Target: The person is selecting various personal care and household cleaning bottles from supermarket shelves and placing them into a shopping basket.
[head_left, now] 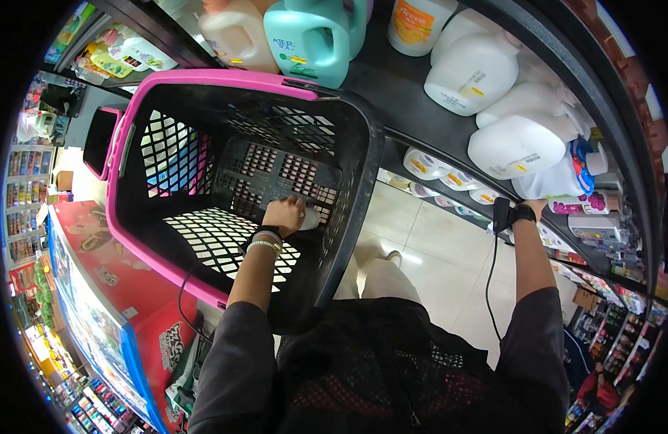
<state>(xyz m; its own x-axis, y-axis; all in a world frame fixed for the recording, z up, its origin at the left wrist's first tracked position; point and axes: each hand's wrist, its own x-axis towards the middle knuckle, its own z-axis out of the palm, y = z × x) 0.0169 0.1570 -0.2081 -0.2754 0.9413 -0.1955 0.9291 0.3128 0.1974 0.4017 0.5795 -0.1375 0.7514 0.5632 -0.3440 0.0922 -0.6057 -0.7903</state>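
My left hand (284,215) reaches down into a black shopping basket (359,145) with a pink rim. Its fingers are closed around a small whitish item (310,218) near the basket's floor; most of that item is hidden by the hand. On the right, my right hand (538,206) is at the shelf edge, beside a white bottle with a blue label (581,166) and a bottle with a pink flower label (587,203). The wrist strap and the bottles cover most of its fingers, so its grip does not show.
Large white jugs (518,145) lie on the dark shelf (392,98), near turquoise jugs (308,43) and a peach jug (236,36). Lower shelves hold more bottles (424,165). A red display box (106,267) stands left of the basket. A cable (491,289) hangs from my right wrist.
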